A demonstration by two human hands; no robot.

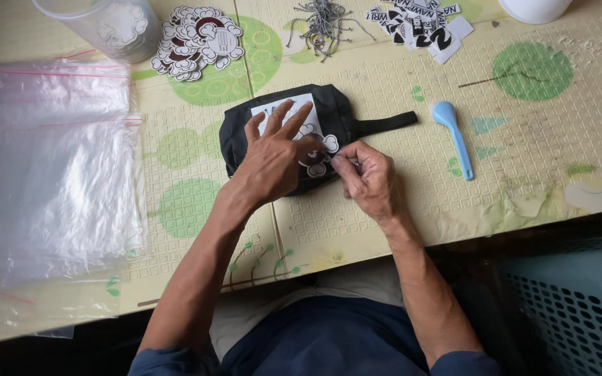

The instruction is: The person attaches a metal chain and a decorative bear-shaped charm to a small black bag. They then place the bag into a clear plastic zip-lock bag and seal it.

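Note:
A small black pouch point(339, 115) with a strap to the right lies on the patterned table mat point(384, 90). On top of it rest a white printed card point(301, 108) and a flower-shaped black-and-white tag point(317, 167). My left hand point(276, 153) lies flat over the card and pouch, fingers spread, pinning them. My right hand point(367, 177) is pinched at the tag's edge, thumb and finger closed on something small and thin that I cannot make out.
A stack of clear plastic bags point(50, 167) fills the left. At the back: a plastic cup point(116, 24), a heap of flower tags point(196, 38), grey strings point(322, 24), printed labels point(419, 24). A blue spoon point(454, 136) lies right; a teal basket point(573, 306) stands below the table edge.

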